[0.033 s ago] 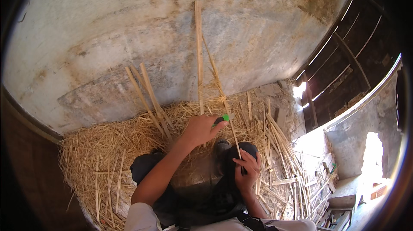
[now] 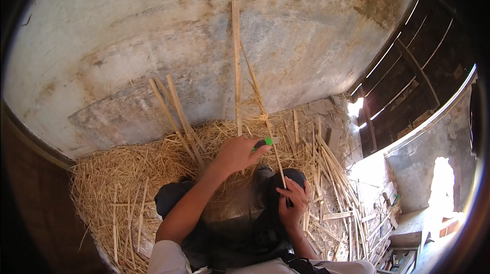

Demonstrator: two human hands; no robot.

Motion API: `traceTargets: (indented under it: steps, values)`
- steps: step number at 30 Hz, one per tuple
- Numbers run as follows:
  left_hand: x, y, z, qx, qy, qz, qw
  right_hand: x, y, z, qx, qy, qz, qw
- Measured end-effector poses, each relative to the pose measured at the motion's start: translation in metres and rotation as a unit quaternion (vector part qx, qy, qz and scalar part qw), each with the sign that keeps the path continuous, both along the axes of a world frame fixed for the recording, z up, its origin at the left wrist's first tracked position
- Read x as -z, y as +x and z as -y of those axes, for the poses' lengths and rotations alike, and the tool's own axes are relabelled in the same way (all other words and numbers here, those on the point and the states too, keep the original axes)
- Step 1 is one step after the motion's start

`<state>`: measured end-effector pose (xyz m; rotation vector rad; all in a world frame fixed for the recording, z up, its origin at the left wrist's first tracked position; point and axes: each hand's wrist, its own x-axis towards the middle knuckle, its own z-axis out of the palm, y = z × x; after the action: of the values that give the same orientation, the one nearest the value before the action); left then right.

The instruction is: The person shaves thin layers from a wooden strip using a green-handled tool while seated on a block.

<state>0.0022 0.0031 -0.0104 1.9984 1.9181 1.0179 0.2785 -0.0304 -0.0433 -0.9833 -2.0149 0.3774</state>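
My left hand (image 2: 240, 154) is closed around a knife (image 2: 268, 141) with a green and black handle. Its short blade points right and lies against a thin wooden strip (image 2: 277, 157). The strip slants from the wall down to my right knee, with curled shavings (image 2: 253, 106) hanging on its upper part. Over that knee, my right hand (image 2: 293, 200) grips the strip's lower end. A small dark object (image 2: 289, 203) shows under the right fingers; its kind cannot be made out.
A flat wooden slat (image 2: 236, 59) leans on the stained wall (image 2: 153, 34) ahead. Further left, several shorter slats (image 2: 176, 103) lean too. Shavings (image 2: 112, 172) cover the floor, and loose strips (image 2: 339, 182) lie in a heap at right. A concrete block (image 2: 408, 228) stands beyond.
The knife blade has shifted slightly and now shows across the strip. My right hand has stayed in place on the strip.
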Motion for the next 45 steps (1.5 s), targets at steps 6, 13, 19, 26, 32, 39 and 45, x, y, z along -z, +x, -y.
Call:
traceTargets:
  steps: [6, 13, 19, 26, 32, 39, 45]
  values:
    - [-0.002, -0.014, -0.013, -0.027, -0.024, 0.006, 0.999, 0.002, 0.000, 0.000, -0.003, 0.005, 0.001, 1.000]
    - [-0.005, -0.004, -0.007, -0.001, -0.061, 0.042, 0.997, 0.002, 0.002, -0.001, -0.001, 0.000, -0.004, 1.000]
    - [0.002, -0.019, -0.020, -0.078, -0.006, 0.056, 0.995, 0.002, 0.000, 0.001, -0.009, 0.004, -0.003, 1.000]
    - [0.002, -0.012, -0.010, 0.038, -0.027, 0.038, 0.998, 0.000, 0.001, 0.000, -0.003, 0.004, -0.006, 1.000]
    - [0.007, -0.019, -0.022, -0.061, 0.016, 0.073, 0.995, 0.002, 0.000, 0.000, -0.005, 0.005, -0.003, 1.000]
    - [0.003, -0.013, -0.014, 0.021, -0.044, 0.039, 0.998, 0.002, 0.002, -0.002, -0.001, 0.004, -0.003, 1.000]
    - [0.011, -0.015, -0.021, -0.013, 0.004, 0.020, 1.000, 0.001, 0.002, -0.001, -0.001, 0.001, -0.002, 1.000]
